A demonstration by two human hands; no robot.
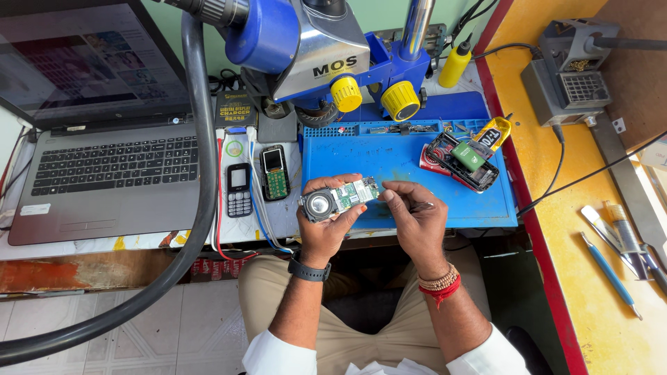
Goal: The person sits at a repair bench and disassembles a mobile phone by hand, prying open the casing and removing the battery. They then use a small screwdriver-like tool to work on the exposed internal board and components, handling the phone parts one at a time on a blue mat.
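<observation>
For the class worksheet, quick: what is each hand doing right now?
Left hand: closed on a small green phone circuit board with a round grey speaker.
Right hand: closed, pinching a thin dark tool at the board.

The circuit board (351, 195) in the left hand (325, 222) is green with a round grey-and-black speaker; the work mat (389, 156) is bright blue; the microscope (313, 42) is blue and silver with yellow knobs (400, 101); the squeeze bottle (455, 66) is yellow; the laptop (104, 173) is grey with black keys; the side bench (590, 229) is yellow, edged red; the wristwatch (309, 270) is black; the right wrist's thread (439, 290) is red.
</observation>
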